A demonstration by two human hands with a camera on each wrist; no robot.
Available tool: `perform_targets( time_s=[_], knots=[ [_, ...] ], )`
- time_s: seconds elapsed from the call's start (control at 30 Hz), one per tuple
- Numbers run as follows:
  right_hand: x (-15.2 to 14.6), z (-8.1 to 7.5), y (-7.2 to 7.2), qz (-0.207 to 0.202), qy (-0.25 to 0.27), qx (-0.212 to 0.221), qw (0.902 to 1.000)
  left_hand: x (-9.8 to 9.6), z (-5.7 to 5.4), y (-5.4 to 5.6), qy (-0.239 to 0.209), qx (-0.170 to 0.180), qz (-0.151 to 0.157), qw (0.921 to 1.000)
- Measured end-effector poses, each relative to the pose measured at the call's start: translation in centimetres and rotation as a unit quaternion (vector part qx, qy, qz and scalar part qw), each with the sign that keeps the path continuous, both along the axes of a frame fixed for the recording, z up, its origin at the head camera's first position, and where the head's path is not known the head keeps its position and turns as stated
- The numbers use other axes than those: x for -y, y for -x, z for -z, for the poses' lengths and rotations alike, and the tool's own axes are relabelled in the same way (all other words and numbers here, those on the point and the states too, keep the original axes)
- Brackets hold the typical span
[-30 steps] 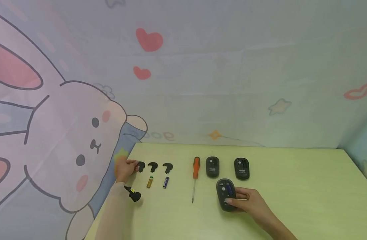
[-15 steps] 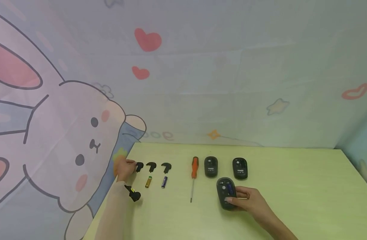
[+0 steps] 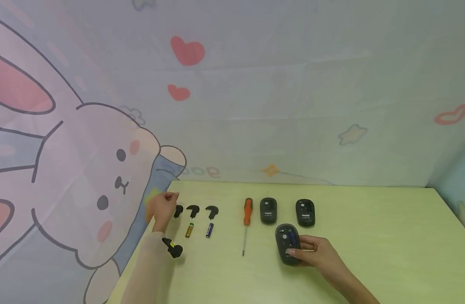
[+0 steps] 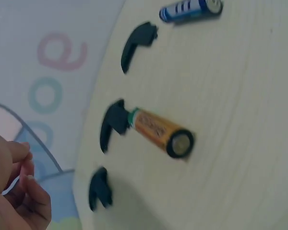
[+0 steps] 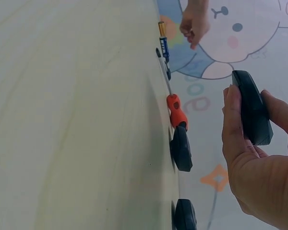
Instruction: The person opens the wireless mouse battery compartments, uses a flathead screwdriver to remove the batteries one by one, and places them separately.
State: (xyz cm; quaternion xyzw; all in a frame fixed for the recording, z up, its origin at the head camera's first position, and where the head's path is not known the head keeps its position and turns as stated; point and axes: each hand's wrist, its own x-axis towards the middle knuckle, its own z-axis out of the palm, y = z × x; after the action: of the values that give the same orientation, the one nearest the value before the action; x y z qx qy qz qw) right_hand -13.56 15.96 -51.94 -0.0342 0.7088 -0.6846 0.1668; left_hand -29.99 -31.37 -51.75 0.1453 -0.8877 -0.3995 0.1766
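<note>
My right hand grips a dark computer mouse by its side, with the thumb across its underside. That underside faces the head camera, and a blue battery shows in its uncovered bay. The right wrist view shows the mouse edge-on, raised off the table between thumb and fingers. At the far left, my left hand hovers beside the leftmost of three small curved black covers. Its fingers are loosely bent, with nothing visible in them. All three covers, including the middle one, lie on the table.
An orange-handled screwdriver lies mid-table, left of two more mice, one nearer it and one farther right. Below the covers lie a gold battery and a blue battery. A fabric wall hanging backs the table.
My left hand has let go of the leftmost black cover and risen slightly up and away from it. The right hand keeps the mouse in nearly the same place.
</note>
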Motion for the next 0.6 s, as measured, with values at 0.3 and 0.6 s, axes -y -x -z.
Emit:
perform_targets(
  time_s=[0.3, 0.6],
  knots=[
    [-0.2, 0.2, -0.1, 0.003, 0.004, -0.003, 1.0000, -4.8, -3.0, -1.0, 0.072, -0.035, 0.119, 0.9896],
    [-0.4, 0.3, -0.1, 0.005, 0.006, -0.003, 1.0000, -9.7, -5.5, -3.0, 0.176, -0.004, 0.201, 0.9636]
  ],
)
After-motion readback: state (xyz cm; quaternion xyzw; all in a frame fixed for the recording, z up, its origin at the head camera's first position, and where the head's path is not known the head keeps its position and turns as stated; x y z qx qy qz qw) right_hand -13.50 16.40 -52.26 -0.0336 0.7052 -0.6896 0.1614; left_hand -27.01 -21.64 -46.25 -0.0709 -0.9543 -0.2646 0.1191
